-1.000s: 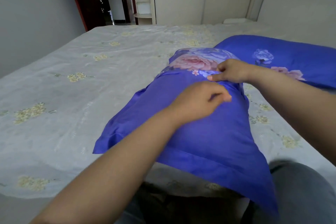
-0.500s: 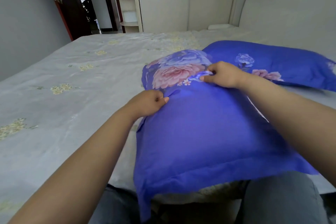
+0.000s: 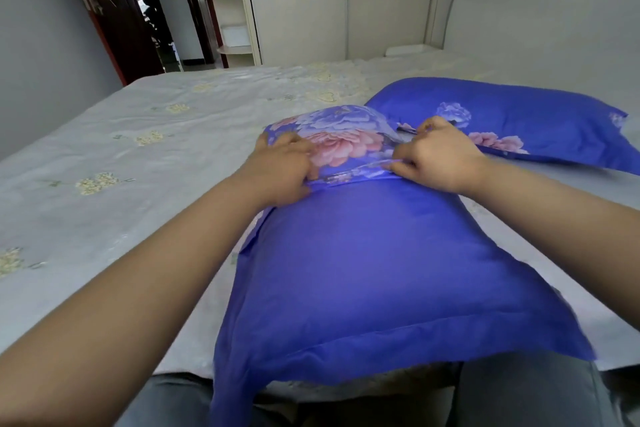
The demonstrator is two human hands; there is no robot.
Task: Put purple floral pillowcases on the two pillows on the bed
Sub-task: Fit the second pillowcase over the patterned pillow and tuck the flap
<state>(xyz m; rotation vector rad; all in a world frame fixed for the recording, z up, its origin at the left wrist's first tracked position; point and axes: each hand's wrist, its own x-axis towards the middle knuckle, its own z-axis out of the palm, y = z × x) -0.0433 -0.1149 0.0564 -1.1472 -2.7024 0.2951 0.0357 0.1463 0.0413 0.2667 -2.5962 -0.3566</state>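
The near pillow [image 3: 374, 253] lies in the lower middle of the frame on the pale embroidered bedsheet [image 3: 121, 156], already inside its purple floral pillowcase [image 3: 346, 142], plain purple toward the viewer and printed with pink and lilac peonies at its far end. It looks light, soft and springy, and the satin-like cloth is probably slippery, so a flat palm would slide; the hem of the overlapping flap across the pillow's middle seems the best place to pinch and tug.

The left hand [image 3: 287, 173], left of centre, has its fingers bent down over the floral flap at that hem, thumb beneath the edge, apparently gripping the cloth, though motion blur hides the fingertips. The right hand [image 3: 433, 159], just right of centre, is curled, pinching the same hem between thumb and fingers at the pillow's right side.

The second pillow [image 3: 519, 121] rests at centre right, already cased in matching purple, just behind the right hand and near the white headboard [image 3: 554, 10].
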